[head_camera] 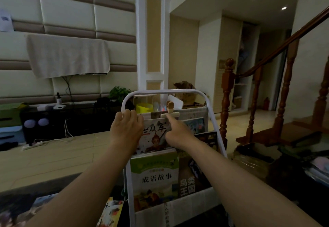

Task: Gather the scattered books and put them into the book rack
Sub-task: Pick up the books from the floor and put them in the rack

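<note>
Rack (160, 91) held books (154, 173) in tiers. Left hand (127, 125) curled over its top pocket edge. Right hand (176, 132): index straight on wooden clip (170, 114), other fingers unclear. Stair post (227, 91) stood at 3 o'clock.

We see the white tube-framed book rack (160, 92) standing upright with tiered cloth pockets. An upper pocket holds a picture book (154, 137) with a painted figure. Below it, side by side, stand a green-topped book (154, 173) and a dark bird book (191, 178). Another book (111, 212) lies outside, beside the rack's foot.

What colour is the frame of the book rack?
White; the book rack frame shows best in the head view.
</note>
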Action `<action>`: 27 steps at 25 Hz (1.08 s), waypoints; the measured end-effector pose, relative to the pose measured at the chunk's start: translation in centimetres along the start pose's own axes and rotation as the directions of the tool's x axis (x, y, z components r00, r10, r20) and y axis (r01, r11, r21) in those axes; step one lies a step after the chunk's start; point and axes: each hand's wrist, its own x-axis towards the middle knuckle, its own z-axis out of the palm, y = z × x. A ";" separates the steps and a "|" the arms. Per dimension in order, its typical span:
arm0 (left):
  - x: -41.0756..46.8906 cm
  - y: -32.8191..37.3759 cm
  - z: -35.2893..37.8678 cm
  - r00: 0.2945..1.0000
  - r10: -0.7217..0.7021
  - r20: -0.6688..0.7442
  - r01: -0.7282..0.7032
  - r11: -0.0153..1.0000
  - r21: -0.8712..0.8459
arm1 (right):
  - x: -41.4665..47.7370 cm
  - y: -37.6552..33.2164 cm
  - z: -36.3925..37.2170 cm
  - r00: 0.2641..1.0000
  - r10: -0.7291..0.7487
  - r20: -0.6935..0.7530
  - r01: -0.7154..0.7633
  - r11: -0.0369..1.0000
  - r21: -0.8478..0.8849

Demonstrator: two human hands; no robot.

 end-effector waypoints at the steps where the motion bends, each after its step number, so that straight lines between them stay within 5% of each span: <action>1: 0.0 0.4 0.1 1.000 0.001 0.011 -0.001 1.000 0.020 | 0.1 0.2 0.1 1.000 0.004 0.003 -0.004 1.000 -0.016; 27: 0.3 2.4 -0.8 0.991 0.027 0.128 -0.016 0.996 -0.085 | -0.9 0.1 -1.4 0.993 -0.070 0.095 0.089 0.974 -0.206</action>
